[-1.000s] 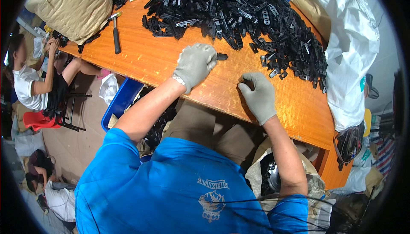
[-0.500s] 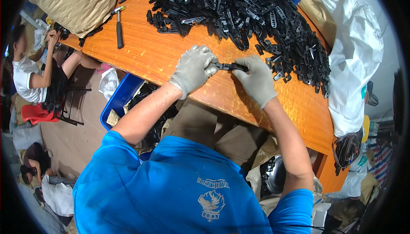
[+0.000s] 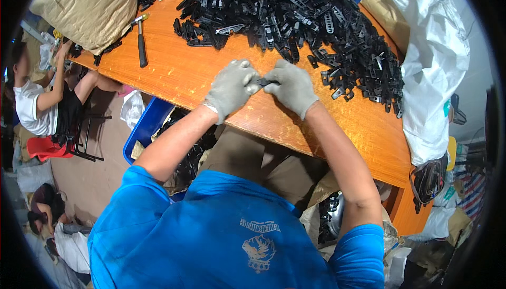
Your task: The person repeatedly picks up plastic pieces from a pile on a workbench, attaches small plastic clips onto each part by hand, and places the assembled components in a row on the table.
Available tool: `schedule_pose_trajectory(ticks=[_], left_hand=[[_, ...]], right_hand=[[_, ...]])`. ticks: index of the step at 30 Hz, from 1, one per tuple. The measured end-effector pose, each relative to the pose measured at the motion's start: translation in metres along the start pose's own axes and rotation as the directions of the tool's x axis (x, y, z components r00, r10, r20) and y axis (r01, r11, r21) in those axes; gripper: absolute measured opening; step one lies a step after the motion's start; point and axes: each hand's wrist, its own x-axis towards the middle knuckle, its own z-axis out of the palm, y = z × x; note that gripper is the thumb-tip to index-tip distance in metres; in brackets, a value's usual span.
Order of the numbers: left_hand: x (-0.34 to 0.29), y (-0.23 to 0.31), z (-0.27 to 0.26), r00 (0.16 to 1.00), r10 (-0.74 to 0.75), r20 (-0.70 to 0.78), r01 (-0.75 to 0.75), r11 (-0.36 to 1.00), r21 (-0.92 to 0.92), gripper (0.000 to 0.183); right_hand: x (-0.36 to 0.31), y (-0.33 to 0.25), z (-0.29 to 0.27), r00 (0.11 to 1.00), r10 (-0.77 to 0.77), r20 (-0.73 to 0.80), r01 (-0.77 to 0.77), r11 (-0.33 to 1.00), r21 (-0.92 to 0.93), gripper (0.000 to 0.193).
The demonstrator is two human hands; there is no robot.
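Both my hands wear grey gloves and meet above the near part of the wooden table [image 3: 182, 81]. A small black plastic piece [image 3: 262, 82] shows between their fingertips, mostly hidden by the gloves. My left hand [image 3: 233, 90] is closed on its left end. From the other side my right hand [image 3: 291, 89] grips it, thumb and fingers pinched together. Just beyond the hands spreads a large heap of black plastic parts [image 3: 274, 12], long slotted strips and small pieces mixed, thinning toward the right edge.
A hammer [image 3: 142, 44] lies at the left beside a big tan sack [image 3: 87, 12]. White sacking [image 3: 435, 73] hangs over the right edge. Below the table's left side stands a blue bin [image 3: 142, 133] with black parts. Another person [image 3: 39, 99] sits at the far left.
My right hand has come leftward to my left hand, closing the gap between them. The black plastic piece, more exposed before, is now largely covered by the fingers.
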Motion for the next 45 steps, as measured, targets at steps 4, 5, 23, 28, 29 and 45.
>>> schedule_pose_trajectory(ticks=[4,5,23,28,29,45], left_hand=[[-0.032,-0.018,-0.053,0.966,-0.008,0.257,0.006,1.0,0.009,0.012],[-0.042,-0.022,-0.084,0.928,-0.052,0.37,0.052,0.999,0.01,0.013],[0.109,0.032,0.021,0.974,0.063,0.219,-0.157,0.882,0.445,0.026],[0.071,0.032,0.019,0.946,0.195,0.258,-0.262,0.929,0.26,0.019],[0.06,0.033,0.019,0.945,0.196,0.261,-0.264,0.929,0.258,0.019],[-0.014,0.041,0.007,0.991,-0.077,-0.112,0.08,0.996,0.029,0.023]], right_hand=[[-0.023,-0.012,0.011,0.987,-0.146,0.065,0.137,0.982,0.129,0.019],[-0.029,-0.02,0.004,0.985,-0.132,0.113,0.119,0.987,0.11,0.019],[-0.046,0.076,-0.038,0.928,0.346,-0.137,-0.371,0.826,-0.425,0.015],[-0.061,0.049,-0.04,0.977,0.199,-0.08,-0.215,0.911,-0.352,0.018],[-0.065,0.048,-0.038,0.976,0.203,-0.08,-0.218,0.911,-0.351,0.018],[-0.079,0.018,-0.014,0.971,0.216,-0.098,-0.221,0.974,-0.046,0.013]])
